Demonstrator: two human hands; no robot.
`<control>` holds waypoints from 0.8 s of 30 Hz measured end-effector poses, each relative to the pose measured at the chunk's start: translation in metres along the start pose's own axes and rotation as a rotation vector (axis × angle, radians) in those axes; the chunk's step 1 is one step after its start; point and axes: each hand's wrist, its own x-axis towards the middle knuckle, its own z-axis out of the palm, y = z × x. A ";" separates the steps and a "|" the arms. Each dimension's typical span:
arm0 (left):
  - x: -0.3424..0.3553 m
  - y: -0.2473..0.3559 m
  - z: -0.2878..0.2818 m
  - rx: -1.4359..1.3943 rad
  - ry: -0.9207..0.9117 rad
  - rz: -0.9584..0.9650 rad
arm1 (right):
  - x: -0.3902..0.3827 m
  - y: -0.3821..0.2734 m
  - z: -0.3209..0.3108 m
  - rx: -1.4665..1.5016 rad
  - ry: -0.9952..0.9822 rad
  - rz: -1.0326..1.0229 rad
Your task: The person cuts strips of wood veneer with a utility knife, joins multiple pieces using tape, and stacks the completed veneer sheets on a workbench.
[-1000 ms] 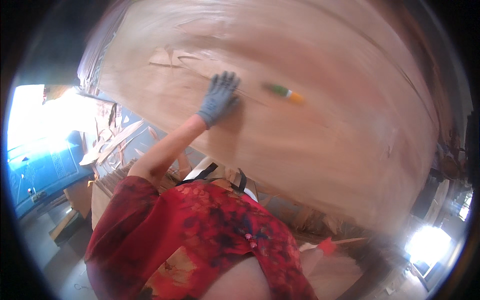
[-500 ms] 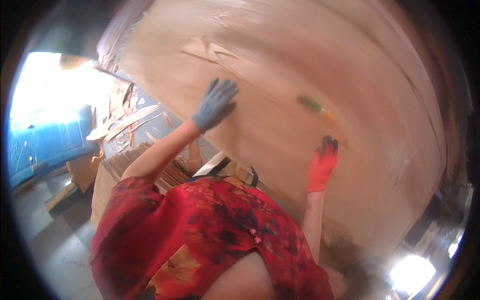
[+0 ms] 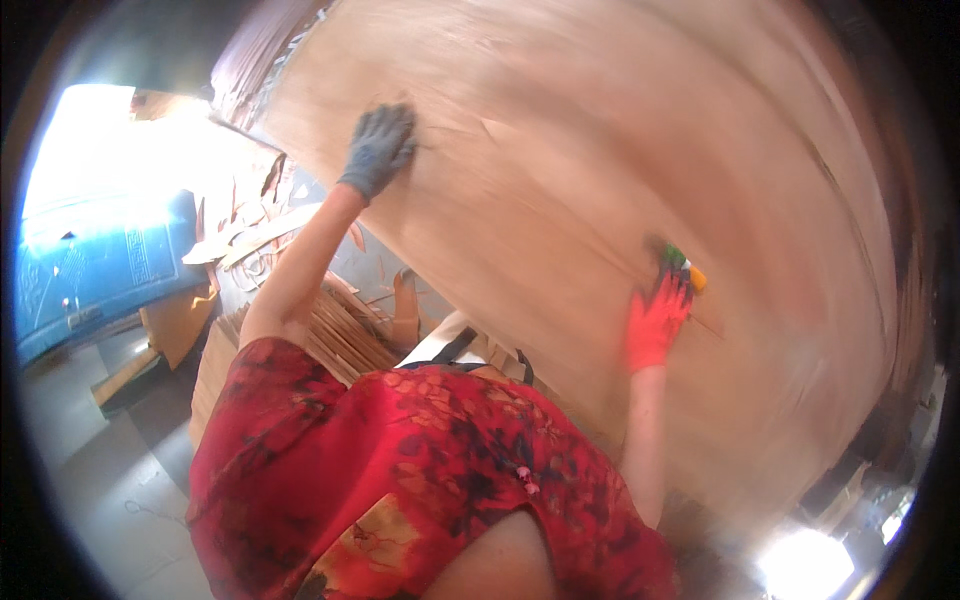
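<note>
A wide sheet of thin tan wood veneer (image 3: 540, 230) spreads out before me. My left hand (image 3: 378, 150), in a grey glove, rests on its far left part, fingers stretched out over a small torn spot. At the right, my right hand (image 3: 658, 318), in a red glove with dark fingertips, lies on the sheet with its fingers extended and slightly apart. Those fingertips reach a small hand tool (image 3: 697, 278) with a green and yellow handle and a dark, blurred end. The exact kind of tool does not show. The fingers partly cover it.
Near my left elbow stands a stack of veneer sheets (image 3: 345, 335). Loose veneer strips and scraps (image 3: 265, 235) lie beyond it on the left. Further left is a blue panelled object (image 3: 110, 265). A bright light (image 3: 808, 565) glares at the lower right.
My left hand has moved farther away and to the left across the veneer. My right hand has come up to the tool, which lay apart from it before. The view has shifted slightly.
</note>
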 end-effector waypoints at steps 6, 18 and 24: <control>-0.180 -0.078 -0.022 0.302 -0.083 -0.337 | 0.002 -0.007 -0.022 0.089 -0.065 0.080; -0.035 0.217 -0.051 -0.399 -0.005 0.176 | -0.007 -0.061 0.013 0.038 0.090 -0.398; 0.012 0.256 -0.013 -0.274 -0.090 0.232 | -0.003 -0.054 0.005 0.121 0.075 -0.394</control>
